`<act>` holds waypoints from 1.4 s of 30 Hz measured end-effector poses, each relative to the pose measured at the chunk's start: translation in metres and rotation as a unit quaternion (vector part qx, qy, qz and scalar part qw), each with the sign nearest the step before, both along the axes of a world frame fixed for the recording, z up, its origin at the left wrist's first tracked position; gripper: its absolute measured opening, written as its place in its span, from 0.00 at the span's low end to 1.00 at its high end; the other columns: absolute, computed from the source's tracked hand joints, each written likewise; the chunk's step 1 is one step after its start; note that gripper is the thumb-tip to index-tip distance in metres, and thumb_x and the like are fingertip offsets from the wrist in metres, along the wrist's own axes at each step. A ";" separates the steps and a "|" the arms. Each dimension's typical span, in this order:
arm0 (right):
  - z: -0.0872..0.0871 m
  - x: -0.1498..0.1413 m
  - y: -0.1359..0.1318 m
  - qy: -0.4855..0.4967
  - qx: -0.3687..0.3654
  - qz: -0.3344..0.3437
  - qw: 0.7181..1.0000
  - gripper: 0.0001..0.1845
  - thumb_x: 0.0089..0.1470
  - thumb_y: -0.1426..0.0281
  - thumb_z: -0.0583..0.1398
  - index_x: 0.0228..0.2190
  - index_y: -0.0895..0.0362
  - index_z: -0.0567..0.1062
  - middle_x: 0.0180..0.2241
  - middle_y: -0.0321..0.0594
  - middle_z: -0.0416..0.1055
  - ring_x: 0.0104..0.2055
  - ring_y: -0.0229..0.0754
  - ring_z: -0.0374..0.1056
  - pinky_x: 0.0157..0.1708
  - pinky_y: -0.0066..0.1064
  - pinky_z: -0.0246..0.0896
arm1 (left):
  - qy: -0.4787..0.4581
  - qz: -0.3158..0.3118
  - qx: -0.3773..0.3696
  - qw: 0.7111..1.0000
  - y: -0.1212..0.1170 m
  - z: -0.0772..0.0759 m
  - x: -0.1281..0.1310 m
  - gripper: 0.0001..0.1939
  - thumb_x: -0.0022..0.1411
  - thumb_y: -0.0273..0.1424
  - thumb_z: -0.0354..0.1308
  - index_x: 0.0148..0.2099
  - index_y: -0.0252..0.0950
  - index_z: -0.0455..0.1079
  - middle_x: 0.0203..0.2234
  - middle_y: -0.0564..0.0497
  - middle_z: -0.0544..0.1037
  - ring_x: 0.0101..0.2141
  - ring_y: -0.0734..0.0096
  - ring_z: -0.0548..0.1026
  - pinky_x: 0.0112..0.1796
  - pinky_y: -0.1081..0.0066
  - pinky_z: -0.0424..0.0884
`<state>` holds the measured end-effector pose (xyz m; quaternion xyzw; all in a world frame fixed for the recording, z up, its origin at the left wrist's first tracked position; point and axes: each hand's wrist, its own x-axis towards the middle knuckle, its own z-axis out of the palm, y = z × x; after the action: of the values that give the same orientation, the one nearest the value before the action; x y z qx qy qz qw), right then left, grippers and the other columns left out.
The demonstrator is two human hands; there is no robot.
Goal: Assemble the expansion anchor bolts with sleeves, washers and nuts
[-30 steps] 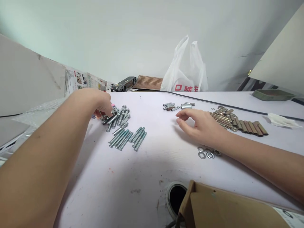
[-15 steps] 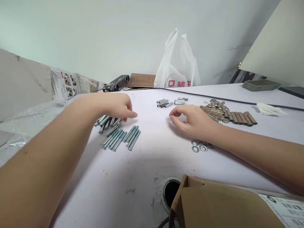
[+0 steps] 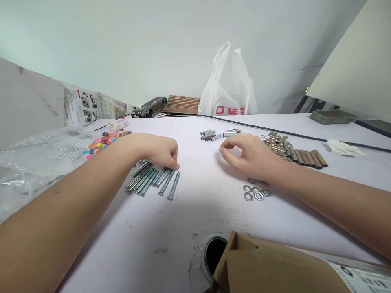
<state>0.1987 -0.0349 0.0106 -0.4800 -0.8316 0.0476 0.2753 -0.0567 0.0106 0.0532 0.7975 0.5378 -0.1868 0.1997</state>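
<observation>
My left hand (image 3: 161, 151) is lowered over a bunch of silver bolts (image 3: 146, 182), its fingers curled down and its thumb tip at the upper ends of the rightmost ones. What lies between those fingers is hidden. One bolt (image 3: 174, 186) lies apart from the bunch, just below the thumb. My right hand (image 3: 246, 154) rests to the right with thumb and forefinger pinched together; anything in the pinch is too small to make out. Below its wrist lie several flat washers (image 3: 258, 196). Short silver sleeves (image 3: 210, 135) lie beyond it to the left.
Brass-coloured tubes (image 3: 310, 158) lie past my right wrist. A cardboard box (image 3: 275, 264) and a round hole (image 3: 215, 252) are at the near edge. Coloured discs (image 3: 104, 140) and clear plastic wrap (image 3: 36, 150) lie left. A white bag (image 3: 227, 95) and black cable (image 3: 275, 126) are behind.
My left hand has come down and nearer onto the bolts, and the rightmost bolts are now spread apart. Coloured discs have come into view behind the left arm. My right hand has barely moved.
</observation>
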 end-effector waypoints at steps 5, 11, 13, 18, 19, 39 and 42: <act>0.016 0.021 0.016 0.025 0.010 -0.108 0.994 0.09 0.52 0.65 0.57 0.27 0.53 0.76 0.34 0.36 0.77 0.28 0.42 0.67 0.30 0.37 0.58 | -0.025 0.008 0.021 0.999 -0.002 0.014 -0.005 0.15 0.48 0.45 0.61 0.26 0.39 0.75 0.20 0.49 0.75 0.19 0.70 0.66 0.25 0.69 0.57; 0.016 0.039 0.032 -0.002 -0.042 -0.168 0.985 0.08 0.52 0.65 0.57 0.28 0.52 0.76 0.36 0.39 0.77 0.31 0.44 0.68 0.32 0.39 0.60 | -0.143 0.013 0.150 0.978 -0.015 0.041 -0.002 0.08 0.50 0.39 0.62 0.29 0.40 0.76 0.18 0.51 0.71 0.18 0.72 0.63 0.22 0.70 0.54; 0.010 0.042 0.037 -0.018 -0.052 -0.168 0.984 0.09 0.51 0.64 0.57 0.28 0.52 0.76 0.35 0.41 0.77 0.33 0.46 0.69 0.33 0.40 0.61 | -0.184 -0.019 0.193 0.964 -0.019 0.039 0.007 0.09 0.53 0.40 0.61 0.32 0.41 0.76 0.21 0.51 0.73 0.20 0.71 0.66 0.23 0.70 0.56; -0.004 0.047 0.050 -0.099 -0.076 -0.166 0.978 0.14 0.50 0.60 0.57 0.35 0.52 0.77 0.41 0.43 0.77 0.41 0.54 0.70 0.37 0.44 0.62 | -0.297 -0.099 0.260 0.913 -0.022 0.006 0.043 0.11 0.61 0.38 0.55 0.35 0.37 0.74 0.28 0.51 0.77 0.29 0.71 0.71 0.30 0.71 0.63; -0.006 0.047 0.053 -0.122 -0.073 -0.166 0.976 0.16 0.51 0.60 0.56 0.38 0.52 0.77 0.42 0.43 0.77 0.43 0.55 0.69 0.40 0.46 0.61 | -0.322 -0.102 0.265 0.903 -0.022 -0.002 0.051 0.10 0.62 0.37 0.55 0.36 0.36 0.73 0.29 0.51 0.77 0.29 0.72 0.71 0.31 0.71 0.63; 0.048 0.039 0.035 0.143 -0.159 0.028 0.976 0.11 0.51 0.60 0.64 0.34 0.52 0.79 0.35 0.41 0.76 0.38 0.44 0.70 0.37 0.36 0.63 | -0.432 -0.031 0.173 0.884 -0.024 -0.048 0.076 0.09 0.62 0.38 0.53 0.38 0.37 0.67 0.23 0.55 0.74 0.24 0.74 0.69 0.27 0.71 0.62; 0.055 0.030 0.022 0.132 -0.157 0.058 0.977 0.07 0.51 0.63 0.64 0.33 0.51 0.80 0.35 0.39 0.76 0.39 0.44 0.69 0.35 0.35 0.62 | -0.433 -0.041 0.246 0.866 -0.021 -0.046 0.075 0.09 0.61 0.37 0.56 0.40 0.37 0.67 0.26 0.54 0.76 0.29 0.73 0.69 0.33 0.71 0.63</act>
<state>0.2286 -0.0125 0.0656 -0.4577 -0.7963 0.2569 0.3008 0.0181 -0.0101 0.0073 0.8429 0.3926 0.3078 0.2016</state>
